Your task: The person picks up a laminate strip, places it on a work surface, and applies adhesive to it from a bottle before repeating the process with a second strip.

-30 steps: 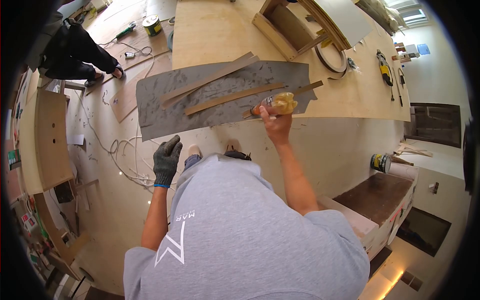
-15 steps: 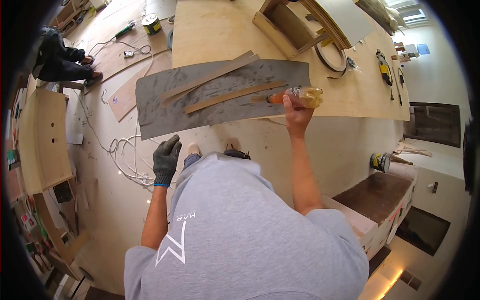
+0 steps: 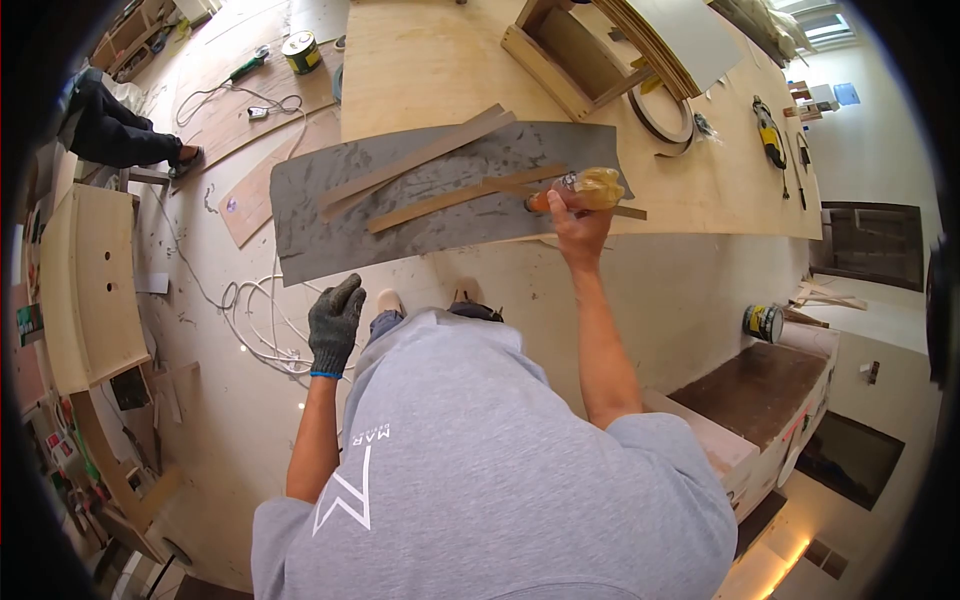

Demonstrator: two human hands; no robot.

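My bare right hand is wrapped around a clear plastic bottle of amber liquid. The bottle is tilted, its orange-brown neck end pointing left over thin wood strips on a grey sheet. One brown strip runs towards the bottle, and the end of another strip shows to the right of my hand. Farther back, a wider pale strip lies at a slant. My left hand, in a dark knit glove, hangs low before the sheet's near edge, fingers curled, with nothing visible in them.
The sheet lies on a plywood-topped table. A wooden box frame, a tape roll and a yellow-black power tool are on it. A white cable coils on the floor. Another person's legs are at far left.
My right hand has moved the bottle a little to the left along the strips. My left hand has barely moved. At far left, the other person's legs have shifted.
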